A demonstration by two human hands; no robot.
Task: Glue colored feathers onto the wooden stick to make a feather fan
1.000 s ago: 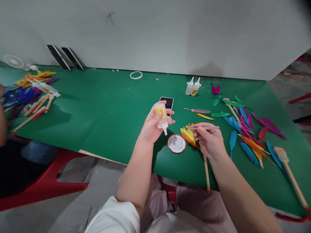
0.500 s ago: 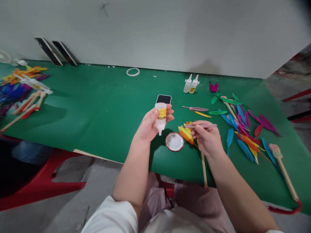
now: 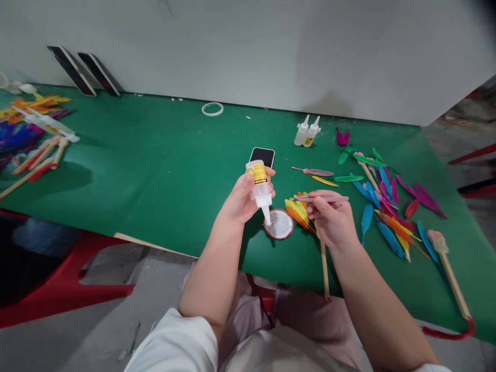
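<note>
My left hand (image 3: 241, 197) grips a clear glue bottle with a yellow label (image 3: 259, 181), tipped nozzle down over the left part of a round red-rimmed lid (image 3: 279, 225). Pinched in my right hand (image 3: 329, 214) is a pair of pinkish metal tweezers (image 3: 323, 199), pointing left. Under the tweezers, yellow and orange feathers (image 3: 298, 213) fan out at the top of a wooden stick (image 3: 324, 266), which reaches the table's front edge. My right fingers partly hide where the feathers meet the stick.
A phone (image 3: 262, 156) lies behind the bottle. Two small glue bottles (image 3: 307, 133) stand near the wall. Loose coloured feathers (image 3: 391, 199) and a stick with a pink head (image 3: 451, 274) lie at the right. More feathers (image 3: 19, 135) and sticks are at the far left.
The glue bottle has tilted, and its nozzle has swung right and down over the lid. My right hand and the tweezers have shifted only slightly.
</note>
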